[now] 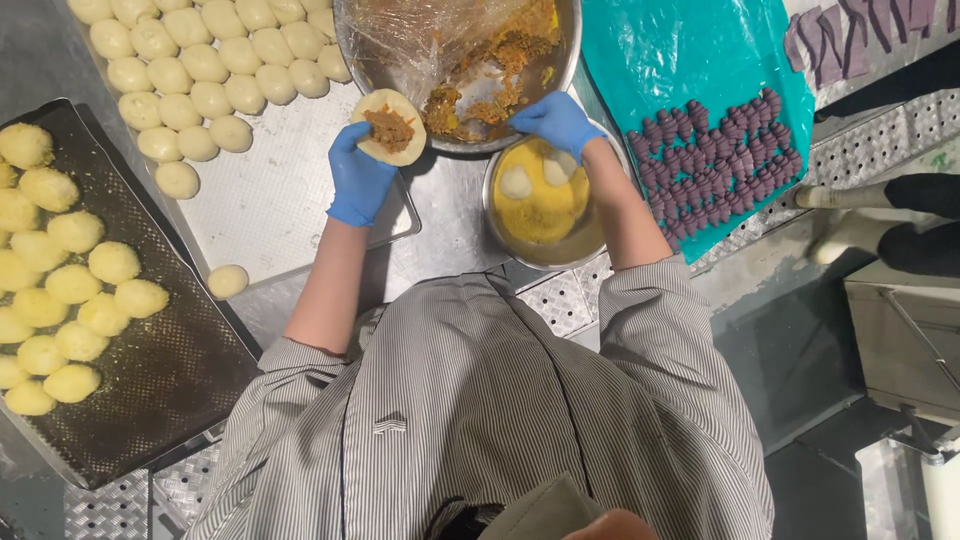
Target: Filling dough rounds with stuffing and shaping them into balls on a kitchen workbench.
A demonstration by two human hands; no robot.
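Two gloved hands, left hand (358,180) cupping filled dough disc (389,127), right hand (556,121) at filling bowl (560,60)

At twelve o'clock the picture's edge is cutting off the large steel bowl of brown filling (560,75), its clear plastic wrap (400,40) blurring the contents. At nine o'clock the dark perforated tray (150,400) is running out of view.

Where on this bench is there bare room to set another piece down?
Bare metal shows on the steel tray, between the pale dough balls and the left hand. The dark perforated tray is free along its near right side. Around both bowls it is crowded.
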